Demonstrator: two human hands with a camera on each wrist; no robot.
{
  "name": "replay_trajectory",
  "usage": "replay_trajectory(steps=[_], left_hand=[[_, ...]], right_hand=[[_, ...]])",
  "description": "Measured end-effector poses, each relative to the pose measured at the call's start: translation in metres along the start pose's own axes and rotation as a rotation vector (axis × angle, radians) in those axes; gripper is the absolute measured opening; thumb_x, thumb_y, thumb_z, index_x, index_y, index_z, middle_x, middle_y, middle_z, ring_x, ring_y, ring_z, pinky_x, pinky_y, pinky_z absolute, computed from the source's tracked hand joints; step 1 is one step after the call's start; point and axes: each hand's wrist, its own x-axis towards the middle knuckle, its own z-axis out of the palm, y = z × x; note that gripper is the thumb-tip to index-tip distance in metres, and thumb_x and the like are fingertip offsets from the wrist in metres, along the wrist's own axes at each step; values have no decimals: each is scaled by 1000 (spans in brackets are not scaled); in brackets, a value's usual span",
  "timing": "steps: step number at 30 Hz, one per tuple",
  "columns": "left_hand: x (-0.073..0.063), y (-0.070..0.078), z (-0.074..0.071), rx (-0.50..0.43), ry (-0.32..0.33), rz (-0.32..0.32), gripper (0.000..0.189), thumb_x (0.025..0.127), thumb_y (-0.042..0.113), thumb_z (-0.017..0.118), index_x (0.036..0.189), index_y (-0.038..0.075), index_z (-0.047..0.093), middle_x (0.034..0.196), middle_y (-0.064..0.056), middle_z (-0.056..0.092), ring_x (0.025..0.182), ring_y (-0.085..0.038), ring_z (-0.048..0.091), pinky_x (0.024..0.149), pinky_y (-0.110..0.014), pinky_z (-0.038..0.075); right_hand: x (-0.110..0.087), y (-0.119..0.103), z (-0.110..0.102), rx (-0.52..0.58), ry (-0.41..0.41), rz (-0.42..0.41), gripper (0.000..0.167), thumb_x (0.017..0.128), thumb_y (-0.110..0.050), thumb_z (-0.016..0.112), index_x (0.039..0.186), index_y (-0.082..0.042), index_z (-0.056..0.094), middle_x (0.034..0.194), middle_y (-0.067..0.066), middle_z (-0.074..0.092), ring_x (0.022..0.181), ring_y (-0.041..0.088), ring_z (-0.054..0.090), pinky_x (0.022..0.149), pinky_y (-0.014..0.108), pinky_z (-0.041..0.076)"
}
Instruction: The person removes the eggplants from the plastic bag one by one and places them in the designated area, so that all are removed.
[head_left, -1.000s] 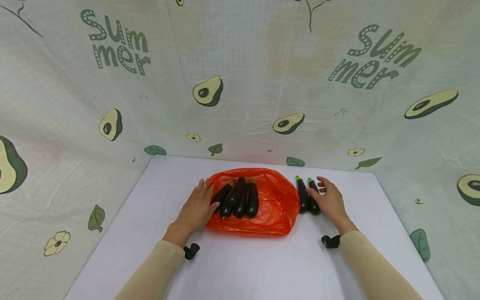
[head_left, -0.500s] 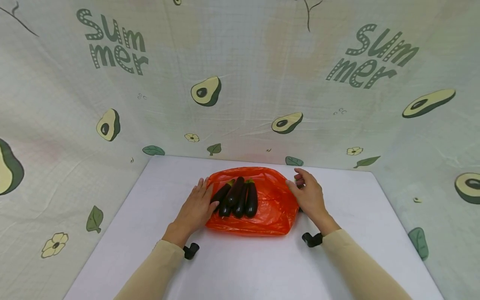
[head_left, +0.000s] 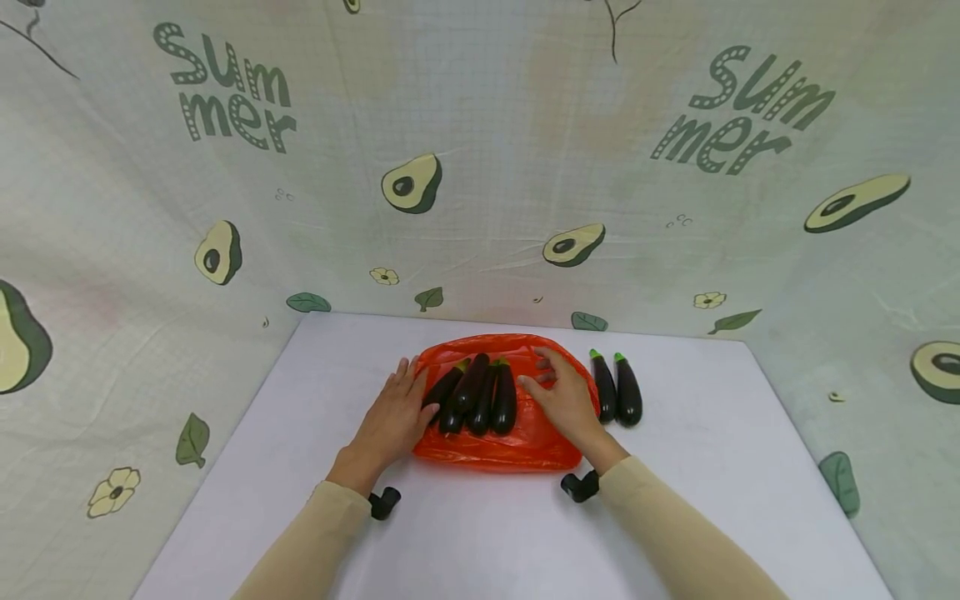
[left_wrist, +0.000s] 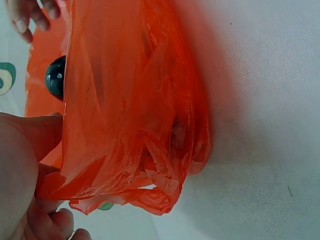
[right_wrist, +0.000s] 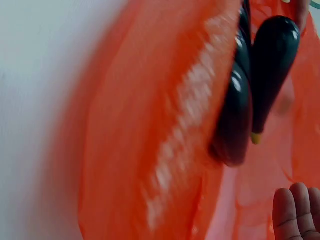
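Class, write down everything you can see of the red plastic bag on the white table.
The thin, glossy red plastic bag lies on the flat white table, its mouth open, its walls creased and slightly see-through. Several glossy dark purple eggplants lie inside, bunched toward its left. The bare left hand grips its left rim, thumb inside; the bare right hand is over its right part, not gripping it.

A small, screened-off work space: a plain white table (head_left: pixel 480 533) stands enclosed at the back and both sides by creased, pale cloth (head_left: pixel 480 108) printed with avocados (head_left: pixel 423 187), leaves (head_left: pixel 193 439), flowers (head_left: pixel 101 497) and the word "summer". The cloth hides the room beyond, so whether this is a home, studio or workshop cannot be told.
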Motion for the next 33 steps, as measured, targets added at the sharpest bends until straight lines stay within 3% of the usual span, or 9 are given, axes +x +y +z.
replay_trajectory(steps=[7, 15, 22, 33], left_hand=[[-1, 2, 0, -12, 6, -10, 74, 105, 34, 66, 163, -1, 35, 174, -20, 24, 163, -39, 15, 130, -56, 21], [-1, 3, 1, -9, -2, -13, 75, 106, 34, 65, 164, 0, 33, 174, -20, 24, 164, -39, 14, 130, -56, 22], [-1, 3, 1, -3, -5, -10, 74, 106, 34, 64, 164, 0, 33, 174, -20, 24, 164, -39, 14, 130, -55, 21], [-2, 3, 1, -6, -5, -12, 74, 106, 33, 65, 164, 0, 33, 173, -20, 25, 163, -39, 15, 130, -55, 21]], right_hand=[[6, 3, 15, 32, -73, 93, 74, 98, -35, 77, 160, -16, 40, 143, 14, 60, 117, 30, 65, 96, 45, 62], [12, 10, 30, 33, -157, 152, 75, 98, -37, 76, 160, -16, 40, 148, 16, 59, 124, 34, 64, 103, 53, 59], [13, 9, 37, 16, -189, 190, 78, 97, -33, 78, 160, -14, 38, 136, 17, 65, 119, 34, 65, 103, 54, 58], [16, 17, 46, 77, -218, 235, 80, 95, -28, 80, 159, -11, 36, 128, 18, 71, 111, 31, 71, 103, 52, 59]])
